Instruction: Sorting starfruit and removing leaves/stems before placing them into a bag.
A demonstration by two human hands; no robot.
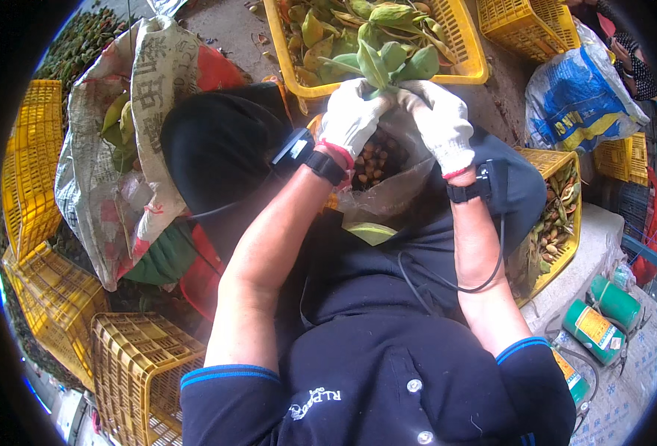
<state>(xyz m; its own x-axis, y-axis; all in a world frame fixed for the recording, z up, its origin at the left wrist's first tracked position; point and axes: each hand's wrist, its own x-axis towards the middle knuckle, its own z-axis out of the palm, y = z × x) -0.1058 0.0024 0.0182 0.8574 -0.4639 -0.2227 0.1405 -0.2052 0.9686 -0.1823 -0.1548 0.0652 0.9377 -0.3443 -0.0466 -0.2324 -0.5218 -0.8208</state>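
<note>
Both my hands wear white knitted gloves with red cuffs and meet over my lap. My left hand [356, 114] grips the base of a cluster of green seed pods [381, 67]. From the other side, my right hand [440, 120] holds the same cluster, fingers bent close to the stem. The pods fan out upward, away from me. Below the gloves, between my knees, a clear plastic bag [387, 192] hangs open with brown, nut-like seeds [374, 161] inside. Just beyond my hands stands a yellow plastic crate [375, 82] heaped with green and yellowing pods [320, 42].
At my left slumps a woven sack [155, 106] with pods in it. Yellow crates [139, 357] stand behind it. A crate of opened pods [557, 223] sits by my right knee, near green canisters [595, 331]. A blue-white sack [579, 95] and another person [632, 67] are at the upper right.
</note>
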